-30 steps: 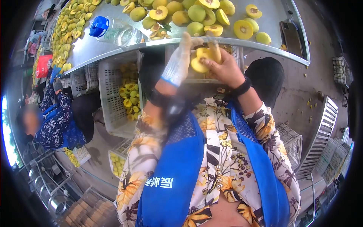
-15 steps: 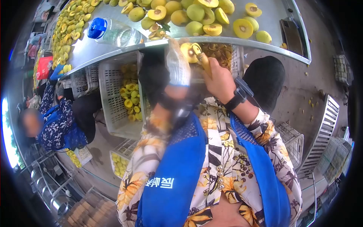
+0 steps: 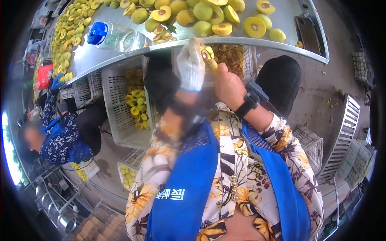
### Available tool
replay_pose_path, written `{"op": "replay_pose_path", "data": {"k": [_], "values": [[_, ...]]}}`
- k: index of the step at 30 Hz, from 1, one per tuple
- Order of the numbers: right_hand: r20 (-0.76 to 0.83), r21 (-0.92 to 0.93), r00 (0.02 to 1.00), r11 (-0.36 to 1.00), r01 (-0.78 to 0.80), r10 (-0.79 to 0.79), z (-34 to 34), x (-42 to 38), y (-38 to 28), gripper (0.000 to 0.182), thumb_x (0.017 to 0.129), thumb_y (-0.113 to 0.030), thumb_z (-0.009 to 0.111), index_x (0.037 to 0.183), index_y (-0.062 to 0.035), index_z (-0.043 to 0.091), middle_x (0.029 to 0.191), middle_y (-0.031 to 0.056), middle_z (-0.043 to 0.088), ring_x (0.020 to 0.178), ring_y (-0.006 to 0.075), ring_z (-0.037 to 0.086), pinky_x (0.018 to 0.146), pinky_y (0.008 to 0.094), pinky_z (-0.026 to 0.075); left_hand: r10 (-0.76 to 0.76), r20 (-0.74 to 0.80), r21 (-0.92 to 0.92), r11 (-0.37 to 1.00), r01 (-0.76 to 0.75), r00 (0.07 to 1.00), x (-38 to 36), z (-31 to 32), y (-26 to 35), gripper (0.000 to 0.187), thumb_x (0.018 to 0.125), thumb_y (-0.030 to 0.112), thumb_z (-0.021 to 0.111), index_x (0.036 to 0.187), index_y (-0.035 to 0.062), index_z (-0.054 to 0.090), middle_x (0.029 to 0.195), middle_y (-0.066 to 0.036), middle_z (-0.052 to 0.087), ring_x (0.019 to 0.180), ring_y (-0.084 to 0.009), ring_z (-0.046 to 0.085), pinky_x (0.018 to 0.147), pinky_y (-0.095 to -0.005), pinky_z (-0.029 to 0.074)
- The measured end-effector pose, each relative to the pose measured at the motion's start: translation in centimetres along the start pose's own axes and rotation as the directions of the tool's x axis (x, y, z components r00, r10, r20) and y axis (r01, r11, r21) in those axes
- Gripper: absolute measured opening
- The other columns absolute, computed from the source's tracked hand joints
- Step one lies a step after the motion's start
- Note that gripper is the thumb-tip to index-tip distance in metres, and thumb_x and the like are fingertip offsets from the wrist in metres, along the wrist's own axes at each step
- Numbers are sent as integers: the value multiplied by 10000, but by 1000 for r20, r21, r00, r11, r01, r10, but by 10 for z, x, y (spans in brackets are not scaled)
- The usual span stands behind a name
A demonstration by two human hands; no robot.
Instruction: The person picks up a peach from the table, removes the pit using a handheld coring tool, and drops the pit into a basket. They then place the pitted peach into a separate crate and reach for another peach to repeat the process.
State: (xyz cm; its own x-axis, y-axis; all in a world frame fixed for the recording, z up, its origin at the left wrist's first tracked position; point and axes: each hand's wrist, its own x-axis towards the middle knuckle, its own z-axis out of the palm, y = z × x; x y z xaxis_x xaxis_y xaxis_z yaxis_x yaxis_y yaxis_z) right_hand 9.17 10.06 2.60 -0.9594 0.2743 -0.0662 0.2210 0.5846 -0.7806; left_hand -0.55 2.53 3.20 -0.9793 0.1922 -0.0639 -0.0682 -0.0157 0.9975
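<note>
My left hand [image 3: 190, 66], in a white knit glove, is closed around a yellow peach half [image 3: 206, 52] just below the table's front edge. The glove hides part of the fruit. In my bare right hand [image 3: 230, 87] is a pitting knife [image 3: 212, 65] with a yellowish handle and a curved metal loop at its tip. That loop lies against the cut face of the peach half. Under both hands stands a crate of brown scraps [image 3: 228, 56].
The metal table [image 3: 169, 45] carries whole and halved peaches [image 3: 202, 12] and a blue-capped water bottle [image 3: 118, 37]. A white crate [image 3: 113, 110] with peach pieces stands left of my legs. Another person [image 3: 66, 134] sits at far left. A slatted rack [image 3: 341, 136] leans at right.
The peach half has turned in my left hand, so less of its cut face shows. My right hand has tilted the knife, its loop now further down. The view has shifted slightly.
</note>
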Motion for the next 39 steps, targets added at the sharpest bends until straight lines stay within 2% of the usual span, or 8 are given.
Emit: {"op": "replay_pose_path", "data": {"k": [7,13,17,20,23,27,30,39], "values": [[176,13,983,999,48,-50,1,5,13,210,762,-19,487,912,26,347,618,255,534,612,439,540,529,493,410,-372,273,24,925,380,887,26,-24,-3,282,849,270,585,819,-5,639,742,-73,621,652,-130,583,595,-239,469],[68,109,996,992,-67,59,17,8,3,206,761,-37,495,908,36,370,650,270,546,657,451,547,566,488,426,-77,2,65,995,76,997,7,-7,-2,287,887,240,544,830,-25,638,724,-58,624,639,-97,568,567,-214,438],[58,224,985,959,-172,163,27,4,-2,210,762,-71,507,891,45,389,677,293,553,691,471,548,608,493,438,214,49,313,924,-218,976,0,-5,-1,309,905,229,515,883,-56,632,723,-64,636,634,-104,559,597,-228,444],[31,246,986,955,-165,162,29,3,-4,195,766,-74,509,873,47,399,673,296,552,684,475,548,609,497,438,218,50,254,941,-224,975,5,-7,-9,358,895,321,535,825,-19,621,634,-34,584,567,-81,502,528,-238,417],[59,184,986,969,-167,159,22,9,-6,189,776,-68,503,882,41,392,646,279,550,651,467,546,581,498,432,-166,43,-5,986,166,985,13,-11,3,364,895,336,530,815,-8,619,660,-42,585,572,-85,522,528,-227,426],[4,92,1000,996,1,-1,17,13,0,196,789,-64,487,916,24,367,607,252,542,603,450,540,538,501,419,-114,6,-68,991,114,993,7,-7,14,424,943,350,403,921,-35,580,849,-94,583,760,-143,548,709,-260,453],[-14,50,999,998,-29,30,15,14,-5,199,790,-61,470,935,6,350,599,244,539,598,441,539,525,504,412,59,-61,6,998,-59,996,3,-1,9,457,955,368,363,957,-41,568,878,-97,584,796,-148,549,750,-271,449],[-119,10,992,999,49,-48,10,10,-2,165,791,-34,435,934,3,361,620,244,543,597,438,542,511,506,402,72,-37,-56,996,-74,997,-1,5,9,495,961,407,312,1044,-32,524,923,-98,585,838,-153,541,777,-268,442]]}}
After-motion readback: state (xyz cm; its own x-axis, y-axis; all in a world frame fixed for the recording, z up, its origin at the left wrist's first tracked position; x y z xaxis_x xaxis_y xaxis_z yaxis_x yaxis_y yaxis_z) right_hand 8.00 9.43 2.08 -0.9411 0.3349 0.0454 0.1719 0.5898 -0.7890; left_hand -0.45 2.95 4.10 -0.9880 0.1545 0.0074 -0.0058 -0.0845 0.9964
